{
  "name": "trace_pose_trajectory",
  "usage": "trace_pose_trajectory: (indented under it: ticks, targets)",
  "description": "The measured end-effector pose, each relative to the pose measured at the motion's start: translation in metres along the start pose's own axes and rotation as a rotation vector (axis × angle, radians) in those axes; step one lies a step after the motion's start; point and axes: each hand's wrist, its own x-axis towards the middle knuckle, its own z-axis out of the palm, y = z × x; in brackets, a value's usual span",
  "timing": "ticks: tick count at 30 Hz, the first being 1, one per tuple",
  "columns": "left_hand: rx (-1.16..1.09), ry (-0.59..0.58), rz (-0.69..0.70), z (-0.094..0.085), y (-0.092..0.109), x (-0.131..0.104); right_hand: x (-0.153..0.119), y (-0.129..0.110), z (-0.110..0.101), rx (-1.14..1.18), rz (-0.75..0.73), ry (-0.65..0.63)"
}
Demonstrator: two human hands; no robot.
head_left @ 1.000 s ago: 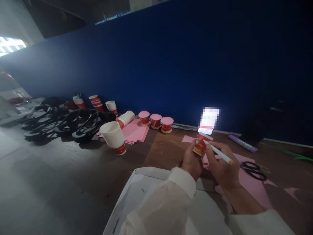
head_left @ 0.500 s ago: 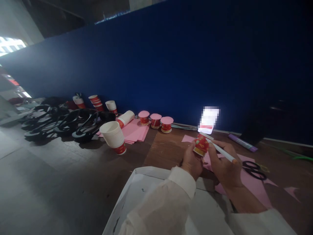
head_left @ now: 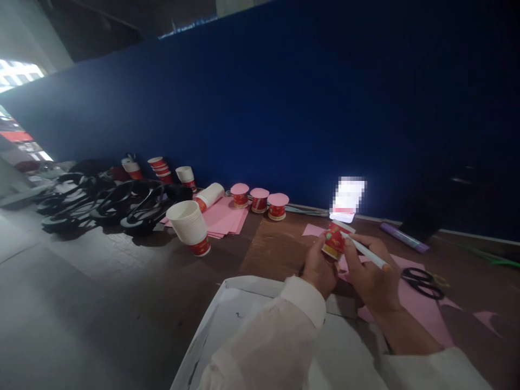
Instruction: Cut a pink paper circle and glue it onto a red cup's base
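Observation:
My left hand (head_left: 320,269) is closed round a small red paper cup (head_left: 335,241) with a gold band, tilted above the table. In my right hand (head_left: 376,276) is a white marker (head_left: 370,252) with an orange end, its other end at the cup's side. Whether the tip touches the cup I cannot tell. Pink paper (head_left: 422,309) lies under my right hand, with black-handled scissors (head_left: 422,283) on it. Left of the hands stand three short red cups (head_left: 259,201) topped with pink paper discs.
A tall stack of paper cups (head_left: 189,226) stands left, by pink sheets (head_left: 227,219) with cups lying on them. Black headsets or straps (head_left: 142,208) are further left. A lit phone (head_left: 348,199) leans against the blue partition (head_left: 260,108); a purple marker (head_left: 404,237) lies right. A white box lid (head_left: 244,292) is in front.
Almost nothing differs. Both hands keep their hold on the cup and the marker; the view has shifted very slightly.

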Motion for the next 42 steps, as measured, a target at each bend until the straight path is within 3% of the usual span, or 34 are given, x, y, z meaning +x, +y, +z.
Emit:
trace_pose_trajectory:
  ticks: [18,26,42]
  targets:
    - [-0.071,0.005,0.004,0.0063,0.0015,-0.0061,-0.0015,-0.0042,0.0000,0.002,0.078,-0.030]
    - [-0.055,0.028,0.001,0.0067,0.0028,-0.0068,-0.0017,-0.0072,0.0005,-0.009,0.062,-0.046]
    - [-0.079,-0.045,0.012,0.0004,0.0000,-0.0016,-0.0063,-0.0016,0.0006,-0.039,0.015,-0.100]
